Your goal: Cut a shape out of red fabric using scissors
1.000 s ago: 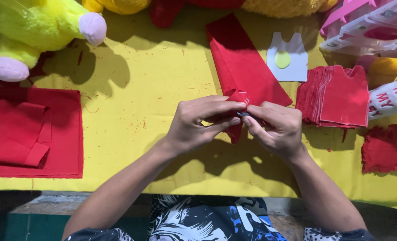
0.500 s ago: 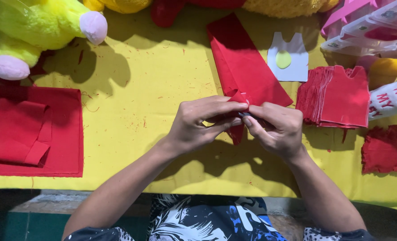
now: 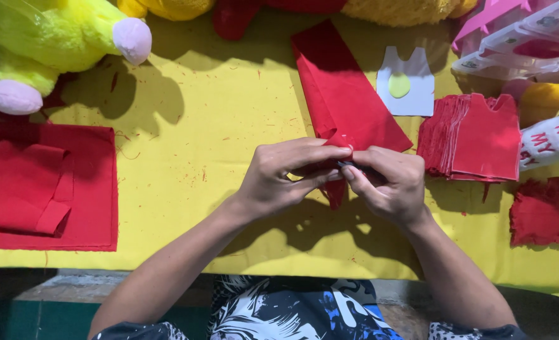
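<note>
Left hand [image 3: 285, 173] and right hand [image 3: 386, 182]: both pinched shut on small folded red felt piece [image 3: 336, 189]. Keep fingertips close together, edges aligned, above yellow cloth-covered desk [image 3: 216, 145].

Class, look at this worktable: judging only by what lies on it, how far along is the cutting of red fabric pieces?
Done: a stack of cut red shirt-shaped pieces lies at the right, beside a white template.
In hand: the left hand and right hand pinch the near end of a long folded red fabric strip.
Left: that strip looks mostly uncut, and more folded red fabric lies at the left.
</note>
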